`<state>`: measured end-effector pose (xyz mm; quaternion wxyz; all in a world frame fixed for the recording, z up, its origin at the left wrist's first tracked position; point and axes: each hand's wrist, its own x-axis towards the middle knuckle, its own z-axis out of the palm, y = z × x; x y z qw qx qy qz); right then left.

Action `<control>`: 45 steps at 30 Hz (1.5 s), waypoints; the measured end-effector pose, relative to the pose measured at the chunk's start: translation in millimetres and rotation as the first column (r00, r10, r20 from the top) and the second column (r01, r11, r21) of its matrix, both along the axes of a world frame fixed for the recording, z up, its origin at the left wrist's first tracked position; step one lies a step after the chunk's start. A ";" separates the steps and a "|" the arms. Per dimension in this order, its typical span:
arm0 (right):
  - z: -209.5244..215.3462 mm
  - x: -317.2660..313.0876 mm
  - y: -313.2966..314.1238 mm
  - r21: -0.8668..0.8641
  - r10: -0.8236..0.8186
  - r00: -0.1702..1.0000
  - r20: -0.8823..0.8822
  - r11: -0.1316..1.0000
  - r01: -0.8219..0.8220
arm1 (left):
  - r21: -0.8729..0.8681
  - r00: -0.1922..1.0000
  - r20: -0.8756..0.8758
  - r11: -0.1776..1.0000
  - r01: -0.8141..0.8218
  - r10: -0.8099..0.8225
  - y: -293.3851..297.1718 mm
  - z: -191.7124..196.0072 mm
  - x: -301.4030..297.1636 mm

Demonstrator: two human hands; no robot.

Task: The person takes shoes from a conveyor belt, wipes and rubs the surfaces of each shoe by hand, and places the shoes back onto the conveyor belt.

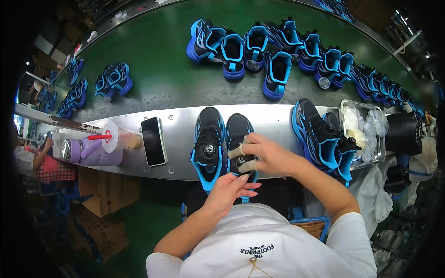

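Observation:
Two black-and-blue sneakers stand side by side before me on the metal ledge, toes pointing away. The left sneaker (208,147), untouched, has a round dial on its tongue. Over the right sneaker (239,126) both my hands are at work. My right hand (271,155), with beige covers on its fingertips, grips around the dial of that shoe from the right. At the shoe's collar, my left hand (230,191) has thumb and forefinger closed on the near part of the shoe, while its other fingers stretch to the right. My hands partly hide the shoe's opening.
Another sneaker pair (315,134) stands right, beside a clear plastic tray (382,150) of small bagged parts. Left lie a phone (153,141), a drink cup (113,137) and a purple bottle (95,152). Many sneakers (278,72) stand on the green belt (157,60) beyond.

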<state>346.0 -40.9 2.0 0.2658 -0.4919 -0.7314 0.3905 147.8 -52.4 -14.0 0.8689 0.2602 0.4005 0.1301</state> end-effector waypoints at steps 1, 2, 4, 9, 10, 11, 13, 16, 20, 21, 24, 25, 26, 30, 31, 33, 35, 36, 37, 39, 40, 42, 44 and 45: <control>-2.4 1.1 1.6 0.000 0.000 1.000 -0.006 1.000 0.000 | 0.000 1.000 -0.006 1.000 0.000 0.000 0.2 -0.6 0.2; -6.3 1.7 3.2 0.023 0.025 0.998 -0.065 0.999 -0.024 | -0.001 1.000 0.004 1.000 -0.014 0.014 0.4 -0.4 1.5; -7.6 -5.4 1.1 0.038 -0.021 0.998 -0.067 0.999 0.024 | -0.003 1.000 0.009 1.000 -0.026 0.026 0.4 -0.7 2.6; -0.1 -11.4 -11.3 0.022 -0.082 0.996 -0.036 0.996 0.082 | 0.009 0.994 0.074 0.997 -0.078 0.077 -2.4 7.9 -2.2; 3.1 -5.3 -4.7 0.026 0.037 0.996 -0.079 0.999 -0.035 | -0.026 0.995 0.069 0.997 -0.067 0.068 -12.8 3.6 3.1; 5.1 12.2 3.1 -0.198 0.120 0.993 0.002 0.973 -0.117 | -0.034 0.995 0.067 0.997 -0.065 0.068 -5.6 -5.8 8.1; -8.4 10.0 1.9 -0.037 0.146 0.981 -0.127 0.988 -0.151 | -0.008 0.999 0.015 0.999 -0.048 0.048 -9.5 -2.2 7.2; -7.5 -7.4 -21.1 -0.110 -0.185 0.982 -0.047 0.978 0.179 | -0.021 0.997 0.037 0.997 -0.070 0.070 -18.4 -12.0 9.5; -10.6 -5.3 -22.3 -0.054 -0.206 0.977 -0.062 0.978 0.203 | -0.043 0.999 0.039 0.999 0.008 -0.006 -11.6 -12.2 7.7; -14.9 2.3 -13.5 0.026 -0.105 0.990 -0.090 0.994 0.108 | -0.050 0.999 0.045 0.998 0.029 -0.027 -7.9 -8.5 6.7; -1.4 8.6 7.8 -0.009 0.107 0.987 -0.120 0.994 -0.109 | -0.024 1.000 0.024 1.000 -0.018 0.018 -2.0 -4.0 3.4; -6.0 10.9 1.5 -0.033 0.091 0.987 -0.134 0.995 -0.096 | -0.027 1.000 -0.001 1.000 -0.001 0.001 -5.6 -1.0 6.4; -7.2 4.3 -4.4 -0.004 -0.003 0.996 -0.093 1.000 0.003 | -0.006 0.997 -0.046 0.998 -0.069 0.069 -2.2 0.5 5.6; -15.6 -19.1 -29.4 0.028 -0.358 0.933 -0.037 0.933 0.359 | -0.011 1.000 0.005 1.000 -0.028 0.028 -6.9 -0.9 10.7; -13.2 -19.0 -30.5 0.000 -0.368 0.930 -0.014 0.930 0.368 | -0.008 1.000 0.009 1.000 -0.015 0.015 -6.3 -1.7 9.8; -13.6 -2.3 -20.0 0.036 -0.249 0.967 -0.059 0.967 0.251 | -0.005 1.000 0.015 1.000 0.006 -0.006 -6.8 -1.0 8.8; -12.4 5.2 -14.8 0.078 -0.115 0.988 -0.100 0.989 0.123 | -0.006 1.000 0.003 1.000 -0.001 0.001 -8.2 -2.2 9.0; -7.8 4.8 -14.4 -0.006 -0.094 0.990 -0.106 0.996 0.094 | -0.007 1.000 0.004 1.000 0.004 -0.004 -8.5 -4.1 9.6; -3.8 2.4 -17.2 -0.094 -0.072 0.991 -0.114 0.994 0.062 | -0.005 1.000 -0.003 1.000 -0.007 0.007 -12.2 -4.5 9.8; -6.3 -14.9 -27.7 -0.019 -0.259 0.965 -0.051 0.966 0.258 | -0.009 1.000 -0.013 1.000 -0.016 0.016 -17.7 -2.4 9.8; -9.2 -21.6 -33.0 -0.019 -0.324 0.945 -0.037 0.946 0.323 | 0.007 0.999 -0.004 0.999 -0.031 0.031 -15.4 0.9 11.0; -15.3 -22.2 -33.4 -0.015 -0.387 0.922 -0.024 0.922 0.387 | 0.033 0.999 0.016 0.999 -0.029 0.028 -11.6 0.5 10.4; -18.5 -5.8 -27.1 -0.041 -0.302 0.948 -0.102 0.953 0.299 | -0.018 1.000 0.013 1.000 -0.023 0.023 -7.4 10.3 7.3; -41.0 7.8 -21.2 0.098 -0.267 0.944 -0.196 0.952 0.290 | -0.068 1.000 0.009 0.997 -0.025 0.026 -4.0 20.3 6.1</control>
